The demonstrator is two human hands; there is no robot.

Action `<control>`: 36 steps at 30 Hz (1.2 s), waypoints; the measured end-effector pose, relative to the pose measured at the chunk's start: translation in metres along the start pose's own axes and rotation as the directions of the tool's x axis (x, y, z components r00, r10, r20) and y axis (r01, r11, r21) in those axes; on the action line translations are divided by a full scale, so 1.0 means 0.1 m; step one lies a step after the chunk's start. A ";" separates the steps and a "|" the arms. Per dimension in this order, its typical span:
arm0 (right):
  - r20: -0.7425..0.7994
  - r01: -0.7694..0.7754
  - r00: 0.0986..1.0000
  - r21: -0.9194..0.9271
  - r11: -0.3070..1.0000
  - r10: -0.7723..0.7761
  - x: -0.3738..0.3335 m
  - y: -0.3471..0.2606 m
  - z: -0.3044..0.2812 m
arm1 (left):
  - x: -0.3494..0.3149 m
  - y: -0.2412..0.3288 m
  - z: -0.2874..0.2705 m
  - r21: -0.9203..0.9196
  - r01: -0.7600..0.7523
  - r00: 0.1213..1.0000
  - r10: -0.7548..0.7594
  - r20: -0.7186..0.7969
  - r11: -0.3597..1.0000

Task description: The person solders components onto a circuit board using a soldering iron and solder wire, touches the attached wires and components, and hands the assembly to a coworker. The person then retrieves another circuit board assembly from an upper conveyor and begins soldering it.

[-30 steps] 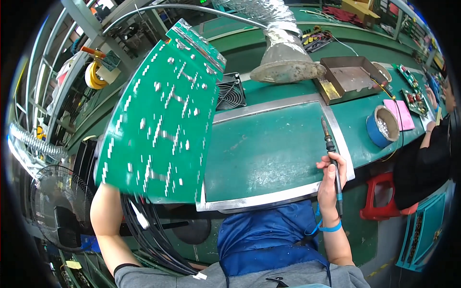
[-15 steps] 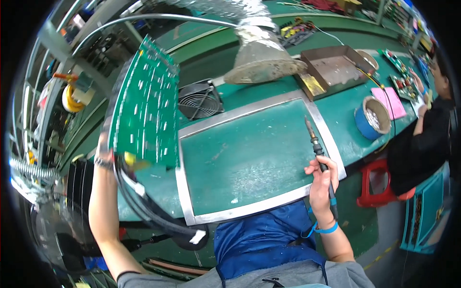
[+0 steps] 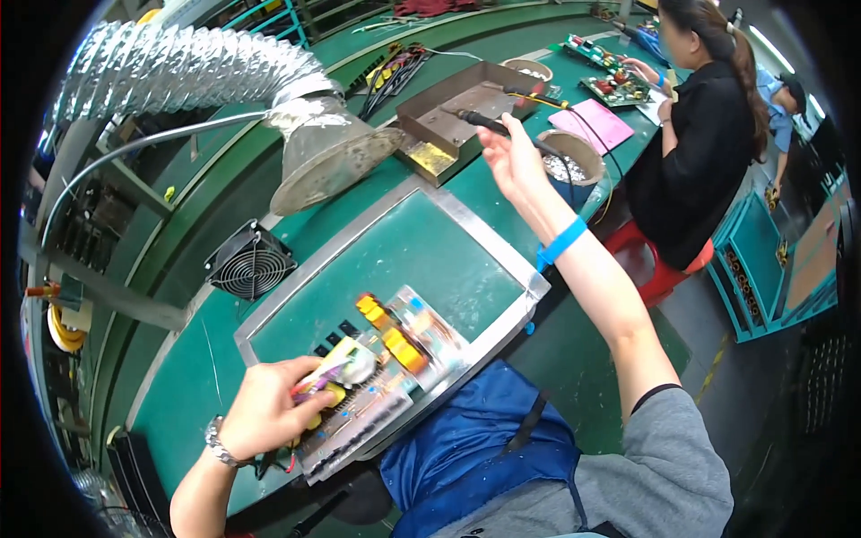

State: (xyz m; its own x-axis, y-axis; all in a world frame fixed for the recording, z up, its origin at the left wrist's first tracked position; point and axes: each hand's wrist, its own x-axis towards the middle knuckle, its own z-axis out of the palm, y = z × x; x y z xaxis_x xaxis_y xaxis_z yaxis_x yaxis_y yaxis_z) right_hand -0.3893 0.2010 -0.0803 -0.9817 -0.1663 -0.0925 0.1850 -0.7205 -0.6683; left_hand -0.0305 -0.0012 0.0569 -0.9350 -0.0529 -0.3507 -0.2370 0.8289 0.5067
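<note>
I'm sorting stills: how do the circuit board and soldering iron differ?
The circuit board is broad and crowded with coloured parts; the soldering iron is slim and dark. The circuit board is at the left hand, the soldering iron at the right hand, by the brown tray. Each has a hand at it.

Duct [image 3: 193, 76], ten o'clock: crinkled, glossy metal foil. Hood [image 3: 327, 161]: dull, rough (blotchy surface noted). Frame [image 3: 484, 238]: smooth metal. Apron [image 3: 466, 444], six o'clock: creased cloth, slight sheen.
</note>
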 end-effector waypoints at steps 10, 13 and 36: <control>-0.111 -0.060 0.991 0.141 0.988 0.076 0.36 0.21 -0.02 | 0.46 -0.12 0.42 0.404 -0.475 0.856 0.518 0.004 0.782; -0.123 -0.016 0.992 0.136 0.991 0.033 0.46 0.27 -0.05 | 0.48 -0.19 0.51 0.378 -0.452 0.857 0.511 -0.066 0.808; 0.705 0.744 0.339 -0.606 0.281 0.623 -2.17 0.41 0.67 | 0.07 -0.81 0.41 0.387 0.019 0.648 0.284 -0.707 0.922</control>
State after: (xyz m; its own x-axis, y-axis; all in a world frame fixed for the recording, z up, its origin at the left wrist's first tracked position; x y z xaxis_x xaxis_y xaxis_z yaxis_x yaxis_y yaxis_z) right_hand -0.1659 0.1623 -0.0381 -0.1865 -0.9798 0.0726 -0.7056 0.0821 -0.7038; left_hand -0.0066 -0.0464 -0.0188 -0.8596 -0.1927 0.4733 -0.1338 0.9787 0.1556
